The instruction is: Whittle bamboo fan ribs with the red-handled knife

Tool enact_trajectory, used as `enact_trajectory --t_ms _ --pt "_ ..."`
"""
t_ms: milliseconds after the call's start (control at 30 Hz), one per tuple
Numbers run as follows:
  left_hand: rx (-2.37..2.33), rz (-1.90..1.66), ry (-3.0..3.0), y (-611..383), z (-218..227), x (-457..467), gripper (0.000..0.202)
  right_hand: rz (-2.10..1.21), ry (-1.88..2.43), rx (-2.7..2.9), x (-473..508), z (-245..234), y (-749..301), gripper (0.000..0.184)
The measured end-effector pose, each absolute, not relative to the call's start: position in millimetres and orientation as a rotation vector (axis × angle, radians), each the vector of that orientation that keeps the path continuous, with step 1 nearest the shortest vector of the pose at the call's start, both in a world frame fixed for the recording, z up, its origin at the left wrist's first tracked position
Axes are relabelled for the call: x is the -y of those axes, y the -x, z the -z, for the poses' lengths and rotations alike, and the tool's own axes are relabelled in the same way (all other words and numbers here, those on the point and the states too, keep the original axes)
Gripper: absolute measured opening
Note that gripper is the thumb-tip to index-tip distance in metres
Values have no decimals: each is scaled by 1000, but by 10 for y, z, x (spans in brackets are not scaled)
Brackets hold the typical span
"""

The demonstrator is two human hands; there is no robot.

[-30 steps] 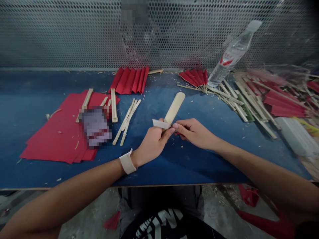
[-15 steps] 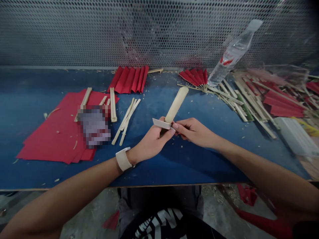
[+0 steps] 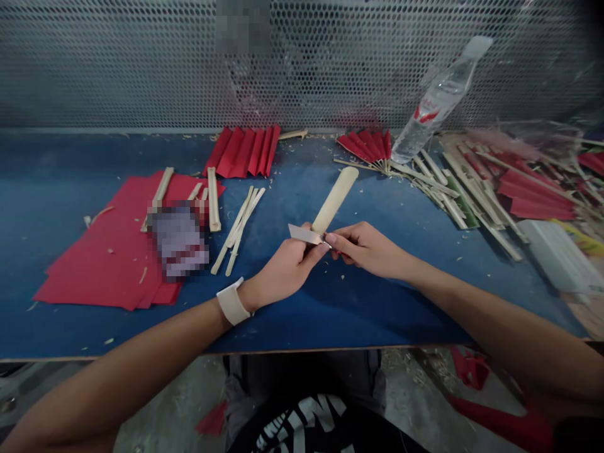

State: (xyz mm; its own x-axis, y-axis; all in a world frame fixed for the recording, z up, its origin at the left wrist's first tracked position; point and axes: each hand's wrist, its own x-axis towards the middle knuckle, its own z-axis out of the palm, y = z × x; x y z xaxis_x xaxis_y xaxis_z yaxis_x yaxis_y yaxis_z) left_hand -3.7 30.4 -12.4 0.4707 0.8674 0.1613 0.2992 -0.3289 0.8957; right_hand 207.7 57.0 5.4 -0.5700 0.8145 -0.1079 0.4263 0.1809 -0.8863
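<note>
My left hand (image 3: 289, 269) is closed round the lower part of a pale bamboo strip (image 3: 336, 200), which points up and to the right, away from me. In my right hand (image 3: 365, 250) is a knife (image 3: 304, 234), its handle mostly hidden by the fingers. The blade lies across the bamboo, just above my left thumb, with its tip to the left. Left of my hands, several thin bamboo sticks (image 3: 238, 229) lie crossed on the blue table (image 3: 283, 324).
Red paper sheets (image 3: 94, 264) lie on the left under a blurred packet (image 3: 182, 242). Behind are a pleated red paper (image 3: 243, 151) and a small red fan (image 3: 365, 148). At the right stand a water bottle (image 3: 431, 107), piled bamboo strips (image 3: 476, 189) and a white box (image 3: 561, 255).
Almost nothing differs. The knife blade has tilted slightly over the bamboo, and the view has shifted a little; both hands keep their grip.
</note>
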Motion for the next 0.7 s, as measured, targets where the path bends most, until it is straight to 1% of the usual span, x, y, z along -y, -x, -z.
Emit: enact_trajectory --t_ms 233,367,533,700 --pt "-990 -760 -1968 59 173 -328 22 -1339 1152 2096 -557 -32 -2074 59" --pt "-1029 -797 -1988 52 218 -332 18 -1291 1174 2123 -555 -20 -2060 59" --pt "-1067 -802 -1957 35 221 -320 24 -1142 1217 2173 -553 -7 -2051 60" --pt "-1078 -825 -1933 26 192 -295 26 -1112 1231 2187 -542 -13 -2034 61"
